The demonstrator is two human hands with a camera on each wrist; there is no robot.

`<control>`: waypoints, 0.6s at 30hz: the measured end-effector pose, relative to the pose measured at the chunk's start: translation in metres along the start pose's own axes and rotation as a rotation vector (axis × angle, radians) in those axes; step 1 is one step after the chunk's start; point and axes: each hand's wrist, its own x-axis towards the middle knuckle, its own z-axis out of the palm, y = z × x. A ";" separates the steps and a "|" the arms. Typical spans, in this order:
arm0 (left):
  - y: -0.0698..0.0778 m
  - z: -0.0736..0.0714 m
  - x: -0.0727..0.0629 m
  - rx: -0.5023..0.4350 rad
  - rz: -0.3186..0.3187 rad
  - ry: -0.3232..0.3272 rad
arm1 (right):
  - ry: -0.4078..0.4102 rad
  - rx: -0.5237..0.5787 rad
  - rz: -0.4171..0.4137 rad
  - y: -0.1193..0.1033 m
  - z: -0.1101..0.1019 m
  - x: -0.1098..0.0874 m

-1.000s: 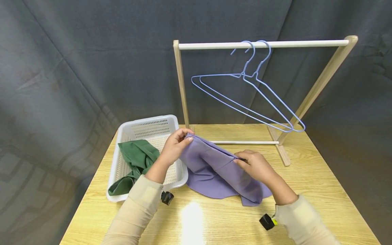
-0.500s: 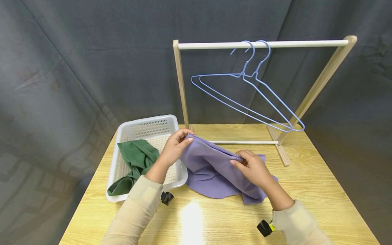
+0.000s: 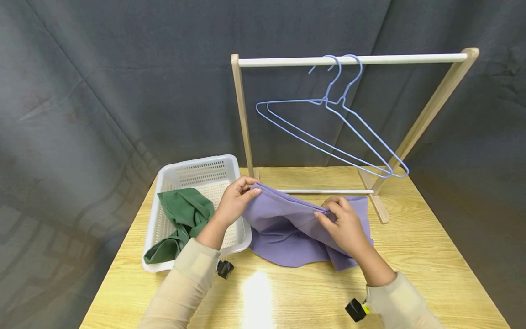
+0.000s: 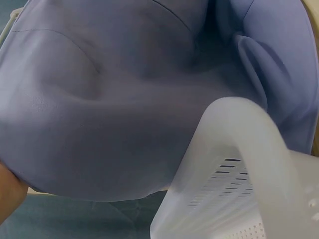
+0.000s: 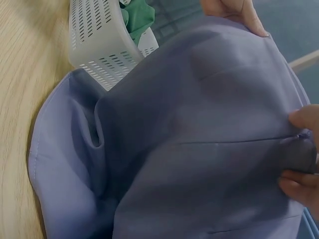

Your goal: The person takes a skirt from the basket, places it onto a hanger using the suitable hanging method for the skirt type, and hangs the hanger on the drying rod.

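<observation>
A purple skirt (image 3: 287, 242) with stitched darts lies partly on the table, its waist edge raised between both hands. My left hand (image 3: 233, 201) pinches the left end of that edge, thumb in front, close to the basket. Farther along to the right, my right hand (image 3: 345, 226) pinches the same edge between thumb and fingers. In the right wrist view a dart runs down the skirt (image 5: 209, 114) from near the right fingers (image 5: 299, 181). Skirt cloth (image 4: 124, 124) fills much of the left wrist view.
A white perforated basket (image 3: 197, 161) stands at left, holding a crumpled green cloth (image 3: 186, 208). Behind the skirt is a wooden rack with a white top bar (image 3: 411, 59). Two blue hangers (image 3: 339, 68) hang from it. The rack's low bar (image 3: 328, 191) runs just behind the hands.
My right hand has shifted its pinch along the waist edge, and more of the skirt now spreads out to the right behind that hand. My left hand stays nearly in place.
</observation>
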 end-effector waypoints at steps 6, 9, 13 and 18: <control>-0.001 0.002 -0.002 -0.032 0.003 0.017 | 0.115 0.033 -0.038 -0.001 0.002 0.001; -0.002 0.003 -0.003 -0.046 -0.009 0.019 | 0.141 0.057 -0.037 -0.002 0.003 0.002; -0.003 0.004 -0.004 -0.052 -0.024 0.014 | 0.182 0.084 -0.073 -0.003 0.004 0.003; -0.003 0.005 -0.004 -0.055 -0.016 0.012 | 0.225 0.155 -0.110 -0.002 0.006 0.004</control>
